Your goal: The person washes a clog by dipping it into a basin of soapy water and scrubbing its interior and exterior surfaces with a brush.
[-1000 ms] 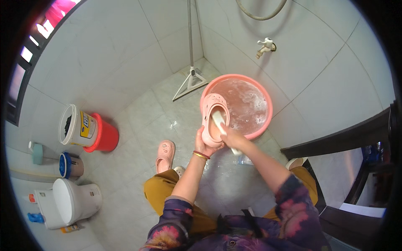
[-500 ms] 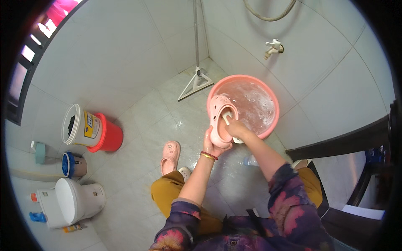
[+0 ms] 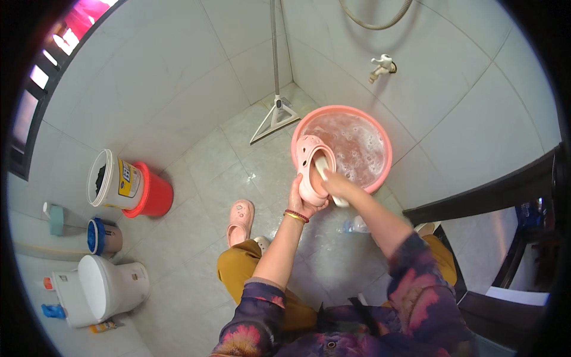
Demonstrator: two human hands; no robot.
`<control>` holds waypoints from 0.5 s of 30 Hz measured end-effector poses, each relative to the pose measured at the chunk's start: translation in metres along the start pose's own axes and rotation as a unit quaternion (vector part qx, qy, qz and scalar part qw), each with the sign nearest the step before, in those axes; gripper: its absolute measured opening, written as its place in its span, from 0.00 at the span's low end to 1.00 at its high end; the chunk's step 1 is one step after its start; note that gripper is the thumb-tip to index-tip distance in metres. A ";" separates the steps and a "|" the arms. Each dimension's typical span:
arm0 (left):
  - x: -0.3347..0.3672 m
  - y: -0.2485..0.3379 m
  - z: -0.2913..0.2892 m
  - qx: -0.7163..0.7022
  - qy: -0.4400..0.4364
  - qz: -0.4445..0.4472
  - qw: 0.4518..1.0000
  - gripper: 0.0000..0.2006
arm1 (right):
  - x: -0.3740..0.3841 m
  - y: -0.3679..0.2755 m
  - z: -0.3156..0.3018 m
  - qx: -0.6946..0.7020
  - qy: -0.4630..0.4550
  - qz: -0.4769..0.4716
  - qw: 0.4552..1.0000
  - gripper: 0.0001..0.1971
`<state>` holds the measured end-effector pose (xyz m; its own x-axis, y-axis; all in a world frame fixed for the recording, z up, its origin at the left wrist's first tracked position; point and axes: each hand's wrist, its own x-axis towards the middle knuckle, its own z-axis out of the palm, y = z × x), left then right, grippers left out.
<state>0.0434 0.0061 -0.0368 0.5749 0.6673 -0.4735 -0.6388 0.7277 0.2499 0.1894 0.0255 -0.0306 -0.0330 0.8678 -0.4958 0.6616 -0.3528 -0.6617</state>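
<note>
A pink clog [image 3: 307, 146] is held up over the near left rim of a pink basin [image 3: 388, 138], its toe pointing away and its opening facing up. My left hand [image 3: 302, 201] grips the clog at its heel end from below and the left. Inside the opening is a white brush [image 3: 322, 163], its bristles hidden in the clog. My right hand [image 3: 336, 184], slightly blurred, is closed round the brush's handle, whose end shows below the hand. Foamy water [image 3: 352, 143] fills the basin. The second pink clog [image 3: 240, 215], with small charms, rests on the floor to the left.
A floor squeegee [image 3: 276, 119] leans in the corner behind the basin. On the wall are a tap [image 3: 383, 66] and a hose [image 3: 380, 27]. Leftward stand a red bucket [image 3: 157, 190], a white tub [image 3: 128, 178] and a toilet [image 3: 128, 287]. A clear bottle [image 3: 355, 225] lies near my right forearm.
My right hand and the brush have shifted slightly within the clog, and more of the brush's handle shows. The left hand keeps its hold on the clog.
</note>
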 end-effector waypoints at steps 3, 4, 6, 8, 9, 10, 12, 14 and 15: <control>-0.010 0.016 -0.015 0.014 -0.010 0.023 1.000 0.29 | -0.052 -0.001 0.011 -0.151 0.045 -0.169 0.973 0.28; -0.017 0.019 -0.021 0.008 0.002 0.021 1.000 0.29 | -0.069 -0.015 0.004 -0.130 -0.006 -0.142 0.981 0.27; -0.015 0.023 -0.012 0.041 0.018 0.013 0.999 0.30 | -0.061 -0.033 -0.008 -0.120 -0.048 -0.103 0.986 0.26; 0.000 0.012 -0.003 0.026 -0.012 -0.011 1.000 0.30 | -0.001 -0.025 -0.020 -0.117 -0.033 -0.060 0.991 0.25; 0.011 0.002 0.003 0.012 -0.019 -0.021 1.000 0.30 | 0.029 -0.012 -0.022 -0.104 -0.016 -0.025 0.994 0.24; 0.010 0.004 -0.001 -0.003 -0.011 -0.013 1.000 0.31 | 0.020 -0.030 -0.013 0.206 -0.016 0.069 0.976 0.22; 0.014 0.004 -0.001 0.009 0.012 -0.006 1.000 0.31 | 0.042 -0.019 -0.019 -0.027 -0.064 0.053 0.996 0.24; 0.004 0.010 -0.013 -0.008 0.003 -0.009 1.000 0.30 | 0.015 0.007 0.001 -0.072 -0.059 -0.050 0.994 0.26; 0.004 0.016 -0.008 0.008 0.007 -0.003 1.000 0.30 | 0.006 0.013 -0.004 -0.117 -0.033 -0.151 0.981 0.28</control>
<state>0.0312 0.0194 -0.0414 0.5711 0.6605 -0.4874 -0.6272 0.7342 0.2600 0.2006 0.0279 -0.0397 -0.2979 0.8928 -0.3379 0.7680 0.0139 -0.6403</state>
